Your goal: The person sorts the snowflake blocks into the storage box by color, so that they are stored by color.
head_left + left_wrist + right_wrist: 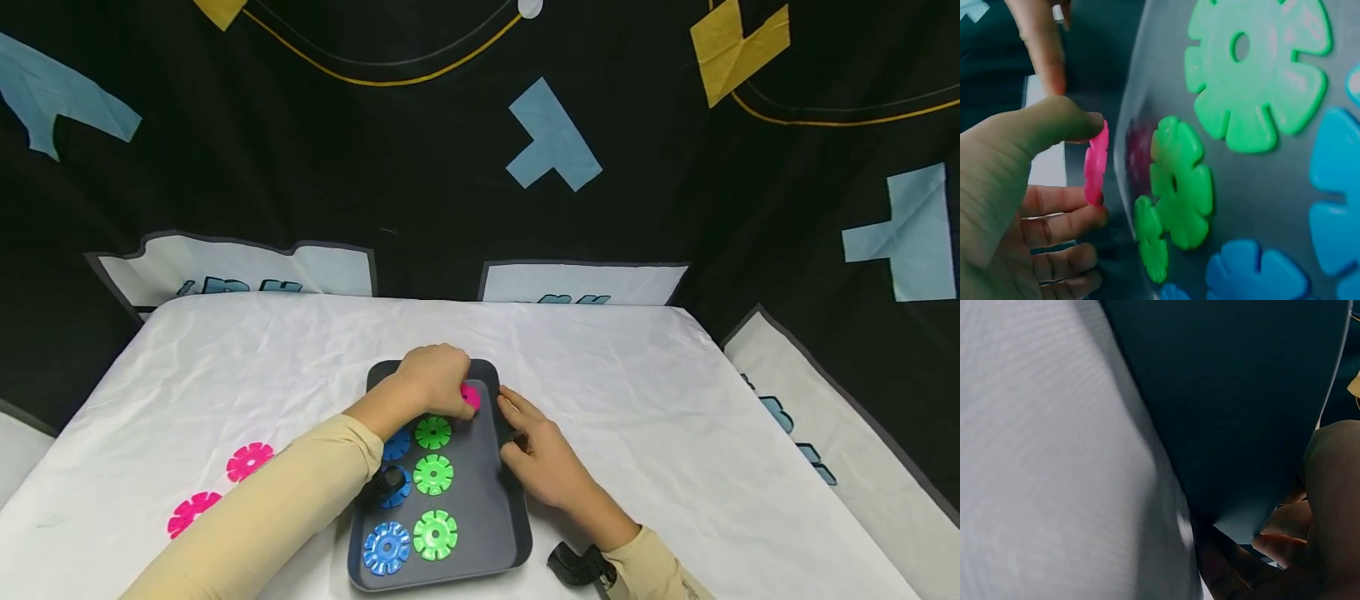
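Note:
My left hand (pixel 433 379) pinches a pink flower-shaped disc (pixel 1095 164) between thumb and fingertips, on edge over the far right part of a dark grey tray (pixel 483 508). Along the tray's right outer wall, my right hand (pixel 546 457) rests with fingers extended, touching the side near the far corner. A column of green discs (pixel 435 546) lies in the tray. To its left is a column of blue discs (pixel 386 558), partly covered by my left arm. The right wrist view shows the tray's dark outer side (pixel 1229 412) beside the right fingers.
Two pink discs (pixel 250 461) lie on the white cloth (pixel 675 433) left of the tray, the nearer one partly behind my left sleeve. A black curtain (pixel 420 183) with blue and yellow shapes hangs behind the table.

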`<state>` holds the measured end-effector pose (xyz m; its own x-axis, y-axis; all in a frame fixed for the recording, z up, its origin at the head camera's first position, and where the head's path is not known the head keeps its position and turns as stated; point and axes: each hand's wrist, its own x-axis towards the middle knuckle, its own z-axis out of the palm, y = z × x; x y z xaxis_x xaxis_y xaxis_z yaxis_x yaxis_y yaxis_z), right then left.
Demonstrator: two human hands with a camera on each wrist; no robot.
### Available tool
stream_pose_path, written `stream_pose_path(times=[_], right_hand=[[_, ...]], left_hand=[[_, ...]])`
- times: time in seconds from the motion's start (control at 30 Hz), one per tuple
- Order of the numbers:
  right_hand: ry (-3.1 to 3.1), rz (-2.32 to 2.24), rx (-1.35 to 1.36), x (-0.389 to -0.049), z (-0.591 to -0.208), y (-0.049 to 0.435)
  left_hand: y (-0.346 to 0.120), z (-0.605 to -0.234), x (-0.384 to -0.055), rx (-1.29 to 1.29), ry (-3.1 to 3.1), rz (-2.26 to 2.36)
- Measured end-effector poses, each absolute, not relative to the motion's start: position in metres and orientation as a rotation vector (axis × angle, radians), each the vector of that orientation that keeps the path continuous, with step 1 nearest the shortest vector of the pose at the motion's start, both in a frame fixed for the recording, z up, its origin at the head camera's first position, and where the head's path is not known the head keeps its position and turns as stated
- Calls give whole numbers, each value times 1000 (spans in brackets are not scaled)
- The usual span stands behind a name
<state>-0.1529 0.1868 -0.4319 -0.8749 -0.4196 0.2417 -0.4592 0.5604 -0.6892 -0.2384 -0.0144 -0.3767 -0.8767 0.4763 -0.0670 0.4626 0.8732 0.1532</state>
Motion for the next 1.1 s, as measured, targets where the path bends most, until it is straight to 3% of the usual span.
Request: stream_pose_path(times=[0.5, 1.1], right_hand=[[-2717, 1196, 786, -147, -430, 169], [-2691, 1200, 764, -152, -432, 182]], left_hand=[[-14, -385, -235, 754, 2952, -95], [-86, -356, -200, 763, 3124, 515]])
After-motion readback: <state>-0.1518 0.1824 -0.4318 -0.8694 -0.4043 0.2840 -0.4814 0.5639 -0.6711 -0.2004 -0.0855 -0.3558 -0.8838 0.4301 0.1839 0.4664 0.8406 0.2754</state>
